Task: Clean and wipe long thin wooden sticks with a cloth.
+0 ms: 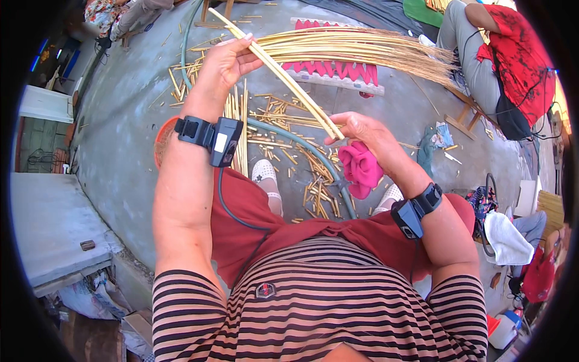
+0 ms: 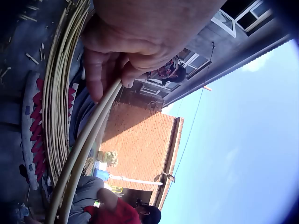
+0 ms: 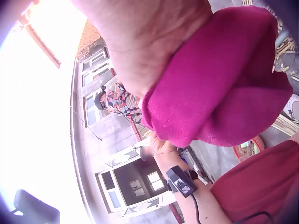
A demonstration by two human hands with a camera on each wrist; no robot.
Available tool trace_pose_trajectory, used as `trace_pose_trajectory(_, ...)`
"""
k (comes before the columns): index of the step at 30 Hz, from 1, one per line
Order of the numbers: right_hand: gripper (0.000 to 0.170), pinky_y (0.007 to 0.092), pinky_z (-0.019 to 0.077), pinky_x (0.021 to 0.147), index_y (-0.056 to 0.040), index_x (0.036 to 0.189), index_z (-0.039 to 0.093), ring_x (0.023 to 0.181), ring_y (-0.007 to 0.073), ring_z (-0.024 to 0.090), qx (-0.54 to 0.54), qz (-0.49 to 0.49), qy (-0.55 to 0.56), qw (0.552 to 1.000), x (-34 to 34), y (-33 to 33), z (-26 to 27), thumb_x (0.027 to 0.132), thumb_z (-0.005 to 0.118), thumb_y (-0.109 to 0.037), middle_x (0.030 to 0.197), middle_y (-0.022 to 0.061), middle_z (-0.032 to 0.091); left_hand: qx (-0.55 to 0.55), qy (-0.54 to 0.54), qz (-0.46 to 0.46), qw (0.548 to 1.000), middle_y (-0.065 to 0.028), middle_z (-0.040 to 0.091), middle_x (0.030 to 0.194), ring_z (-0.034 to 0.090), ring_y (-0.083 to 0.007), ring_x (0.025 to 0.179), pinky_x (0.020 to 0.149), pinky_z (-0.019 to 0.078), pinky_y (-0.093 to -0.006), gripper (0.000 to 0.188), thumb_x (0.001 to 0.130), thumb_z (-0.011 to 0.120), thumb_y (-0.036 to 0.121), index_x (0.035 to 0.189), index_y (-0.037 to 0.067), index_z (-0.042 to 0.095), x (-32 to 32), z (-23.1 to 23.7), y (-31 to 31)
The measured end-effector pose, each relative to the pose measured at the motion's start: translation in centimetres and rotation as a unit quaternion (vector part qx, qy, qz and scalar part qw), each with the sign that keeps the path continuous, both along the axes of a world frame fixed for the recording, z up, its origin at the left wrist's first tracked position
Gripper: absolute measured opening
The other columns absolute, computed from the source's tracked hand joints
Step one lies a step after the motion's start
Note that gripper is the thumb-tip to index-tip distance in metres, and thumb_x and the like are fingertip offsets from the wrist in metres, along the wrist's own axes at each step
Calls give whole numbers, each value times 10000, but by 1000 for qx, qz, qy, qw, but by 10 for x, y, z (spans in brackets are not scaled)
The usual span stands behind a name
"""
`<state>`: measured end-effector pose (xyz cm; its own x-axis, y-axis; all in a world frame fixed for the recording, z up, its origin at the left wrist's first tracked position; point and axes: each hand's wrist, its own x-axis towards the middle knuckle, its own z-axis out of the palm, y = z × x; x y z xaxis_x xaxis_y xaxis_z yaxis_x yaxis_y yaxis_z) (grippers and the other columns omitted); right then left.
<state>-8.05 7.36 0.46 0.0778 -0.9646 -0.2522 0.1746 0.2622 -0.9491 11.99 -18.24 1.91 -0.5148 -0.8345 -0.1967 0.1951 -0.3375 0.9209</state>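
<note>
Two or three pale yellow stalks [image 1: 295,87] slant between my hands in the head view. Near their upper part, my left hand [image 1: 229,63] pinches them between thumb and fingers, as the left wrist view also shows. My right hand [image 1: 368,133] is at their lower end, fingers bent around it. A crumpled magenta cloth [image 1: 360,169] hangs from that palm and fills much of the right wrist view. Just beyond the left hand, a long bundle of stalks [image 1: 338,45] with fine brushy tips lies across a low rack [image 1: 338,81] with magenta cloth along it.
Cut stalk pieces [image 1: 319,190] litter the concrete floor around my feet. A green hose [image 1: 289,136] curves through them. More long stalks [image 1: 238,120] stand by an orange basket [image 1: 163,142] at left. A person in red [image 1: 522,60] sits at the far right.
</note>
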Motion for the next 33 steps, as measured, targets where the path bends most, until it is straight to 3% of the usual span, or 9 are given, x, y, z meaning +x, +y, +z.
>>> trace_pose_trajectory(6,204,213,463,697,-4,1074,576,767,92,561,70,105,-99,987,11,-3,2,906,498,-87,834,34,583,-32,-33,-61,997,-89,649,887,658,-196,816,728,563,-335,208,880,580,174,988,-4,592,-15,0,18)
trace_pose_trajectory(12,154,208,445,656,-12,985,596,734,72,545,82,122,-87,985,13,4,-18,899,500,-96,803,17,580,-37,-6,-128,991,-97,646,910,651,-218,872,759,556,-354,212,883,566,165,1013,-1,584,-12,8,26)
trace_pose_trajectory(15,149,215,434,634,-21,979,598,719,67,537,59,150,-17,987,13,5,-27,888,511,-100,779,0,574,-29,16,-154,988,-105,644,908,649,-231,878,767,555,-369,215,883,565,168,1011,-4,582,-12,11,33)
trace_pose_trajectory(16,140,266,449,634,-16,951,588,699,139,567,29,144,69,987,16,6,-31,872,533,-118,756,55,598,-30,13,-173,984,-110,642,914,649,-237,877,771,554,-383,205,888,556,159,1007,-5,581,-12,14,36)
trace_pose_trajectory(19,130,300,468,715,-13,967,572,755,167,584,27,187,320,929,20,8,-19,893,521,-106,783,80,614,-39,-10,-180,983,-120,640,934,646,-237,889,775,553,-392,195,894,543,146,1006,-9,581,-18,22,53)
trace_pose_trajectory(20,127,346,467,709,-17,923,569,764,257,600,26,182,333,925,19,10,-23,873,545,-131,789,138,617,-33,-10,-188,982,-134,637,956,643,-238,903,778,552,-396,204,898,532,136,1026,-15,581,-20,21,57)
trace_pose_trajectory(23,167,397,466,698,-16,889,564,778,346,597,22,214,443,871,22,12,-26,865,557,-181,824,185,620,-30,-31,-175,984,-143,637,972,640,-237,917,784,548,-392,226,897,532,134,1056,-21,577,-24,25,73)
trace_pose_trajectory(24,207,445,456,691,-16,886,555,797,400,583,25,230,460,857,23,12,-26,864,554,-221,828,212,612,-30,-32,-186,982,-140,638,987,640,-231,923,777,544,-375,239,896,529,130,1079,-17,574,-24,25,74)
trace_pose_trajectory(33,251,473,454,721,4,919,546,823,405,589,44,243,445,861,27,13,-36,868,535,-241,833,232,616,-17,-56,-180,982,-116,642,945,649,-222,881,717,548,-340,194,884,531,110,1038,6,587,-27,22,80)
